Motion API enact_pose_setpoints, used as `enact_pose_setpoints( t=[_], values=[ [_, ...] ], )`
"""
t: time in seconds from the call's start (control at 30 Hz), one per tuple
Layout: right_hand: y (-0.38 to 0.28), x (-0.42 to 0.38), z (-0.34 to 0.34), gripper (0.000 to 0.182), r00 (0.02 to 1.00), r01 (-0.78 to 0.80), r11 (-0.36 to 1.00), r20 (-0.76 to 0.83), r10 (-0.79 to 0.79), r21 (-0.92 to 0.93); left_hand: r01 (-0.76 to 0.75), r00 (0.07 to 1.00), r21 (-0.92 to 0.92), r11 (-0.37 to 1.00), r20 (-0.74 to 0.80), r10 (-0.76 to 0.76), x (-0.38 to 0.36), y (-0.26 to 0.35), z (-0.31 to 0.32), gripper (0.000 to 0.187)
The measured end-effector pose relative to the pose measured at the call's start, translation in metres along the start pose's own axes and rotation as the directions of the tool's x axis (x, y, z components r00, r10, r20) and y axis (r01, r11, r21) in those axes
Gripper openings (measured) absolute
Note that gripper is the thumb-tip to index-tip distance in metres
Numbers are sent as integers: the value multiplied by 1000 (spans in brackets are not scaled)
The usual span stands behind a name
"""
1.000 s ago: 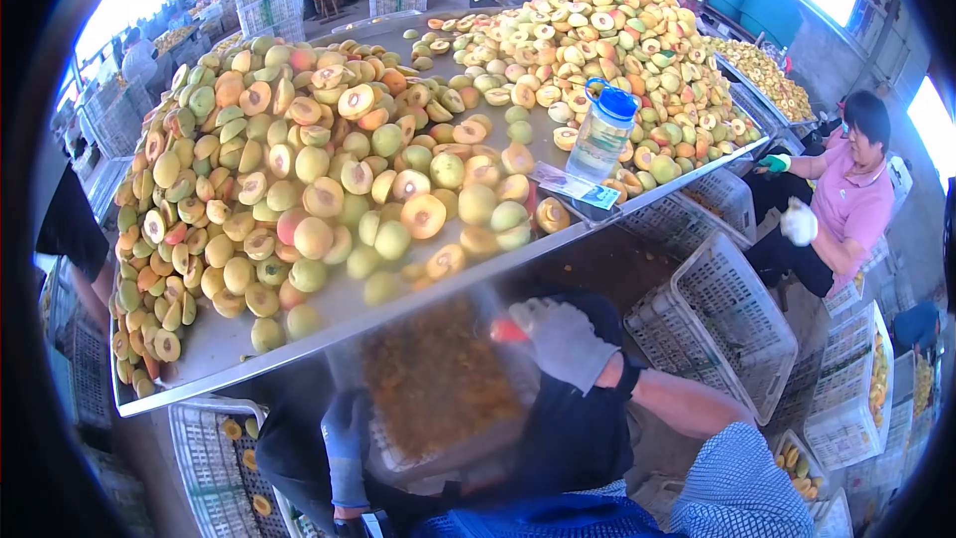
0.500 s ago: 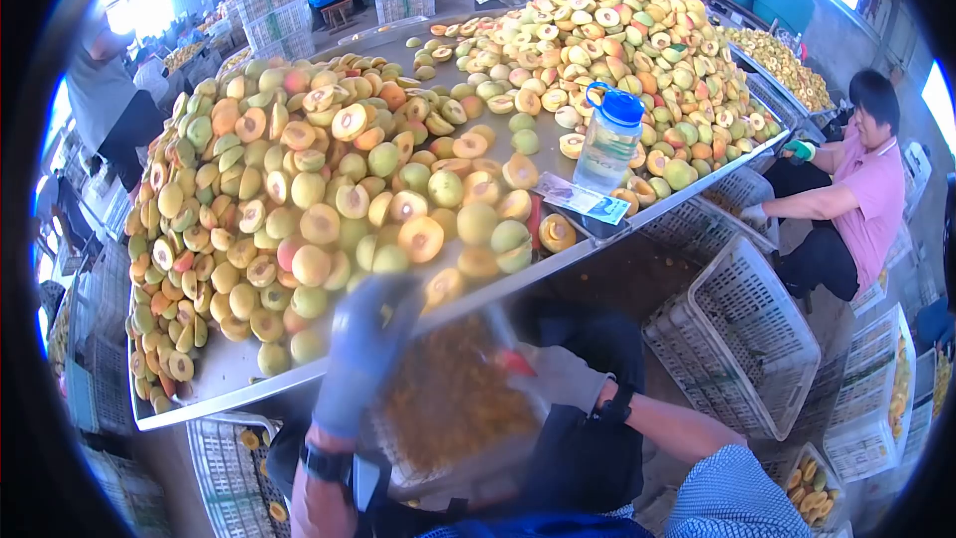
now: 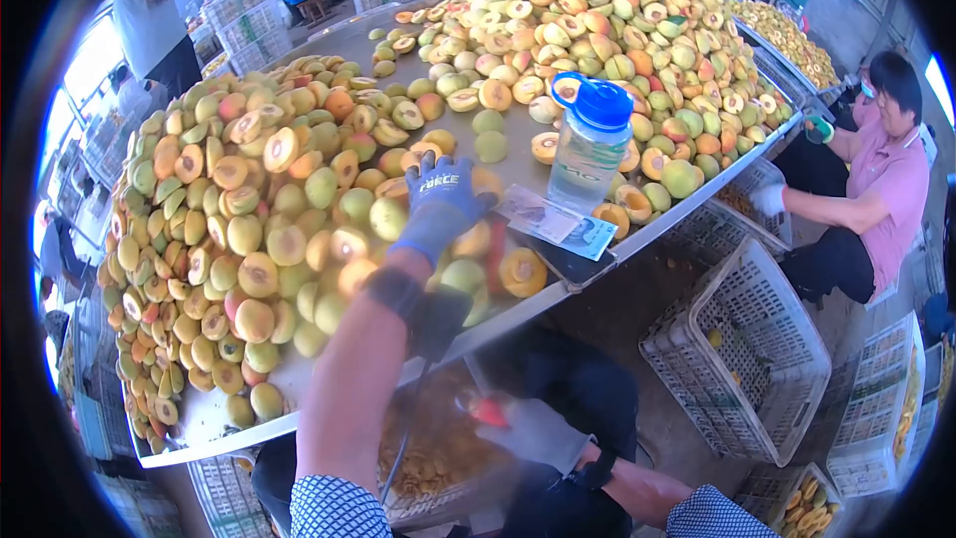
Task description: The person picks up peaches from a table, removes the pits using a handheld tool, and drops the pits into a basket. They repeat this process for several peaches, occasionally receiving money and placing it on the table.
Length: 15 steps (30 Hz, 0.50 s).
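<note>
My left hand (image 3: 443,201), in a grey-blue work glove, reaches over the metal table onto a heap of halved stone fruit (image 3: 259,274) that look like yellow peaches. Its fingers are apart on the fruit, and I see nothing held in them. Low in front of me, my right hand (image 3: 538,433), in a light grey glove, is closed around a small tool with a red handle (image 3: 488,412). The tool's metal tip is blurred. Below both hands, a crate of yellow-brown fruit pieces (image 3: 423,473) stands between my knees.
A blue-capped water bottle (image 3: 590,149) stands near the metal table's edge (image 3: 657,239), beside banknotes (image 3: 563,224) on a dark flat object. A second fruit heap (image 3: 607,30) lies behind. At right, a white plastic crate (image 3: 742,354) stands near a seated person in pink (image 3: 876,179).
My left hand has moved from above the crate up and forward onto the fruit heap. My right hand stays low with the red-handled tool, shifted slightly down. The view has shifted a little.
</note>
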State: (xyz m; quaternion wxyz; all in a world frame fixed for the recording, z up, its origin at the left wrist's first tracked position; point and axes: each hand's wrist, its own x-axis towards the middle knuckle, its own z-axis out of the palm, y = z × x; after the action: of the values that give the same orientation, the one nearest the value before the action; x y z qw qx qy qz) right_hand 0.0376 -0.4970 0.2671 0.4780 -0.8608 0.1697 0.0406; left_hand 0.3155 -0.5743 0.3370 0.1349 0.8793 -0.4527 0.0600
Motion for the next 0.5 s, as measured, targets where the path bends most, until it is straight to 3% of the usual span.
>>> enact_pose_setpoints(
  t=[0.07,0.1,0.2,0.23,0.27,0.33,0.37,0.4,0.47,0.5],
  values=[
    [1,0,3,37,998,62,997,-33,-60,49,22,994,-179,984,113,-2,4,5,3,51],
    [4,1,6,38,999,51,998,-12,-51,36,-15,996,-218,976,87,35,1,6,4,51],
    [8,1,12,40,996,63,998,-62,-61,29,14,997,-220,975,80,4,-5,4,-7,49],
    [7,1,12,40,996,60,998,-72,-58,29,24,993,-321,947,-102,-60,-12,-3,-6,48],
    [6,-1,12,42,988,65,996,-141,-56,65,-109,953,-514,851,-297,-57,-24,-15,-9,54],
    [-2,-4,8,43,971,64,993,-234,-40,97,-197,902,-642,741,-416,-120,-51,-33,-32,61],
    [-8,-4,3,44,981,-52,968,-171,96,247,-111,909,-614,781,-380,-170,-76,-41,-50,57],
    [-16,-5,-3,45,971,-169,907,-90,219,386,-104,933,-822,561,-276,-232,-104,-34,-71,51],
    [-20,-4,5,45,959,-136,889,-167,229,437,20,934,-905,424,-135,-332,-157,-48,-77,44],
    [-7,8,28,47,948,95,807,-300,104,582,88,920,-909,408,-82,-382,-186,-34,-90,42]
  ],
)
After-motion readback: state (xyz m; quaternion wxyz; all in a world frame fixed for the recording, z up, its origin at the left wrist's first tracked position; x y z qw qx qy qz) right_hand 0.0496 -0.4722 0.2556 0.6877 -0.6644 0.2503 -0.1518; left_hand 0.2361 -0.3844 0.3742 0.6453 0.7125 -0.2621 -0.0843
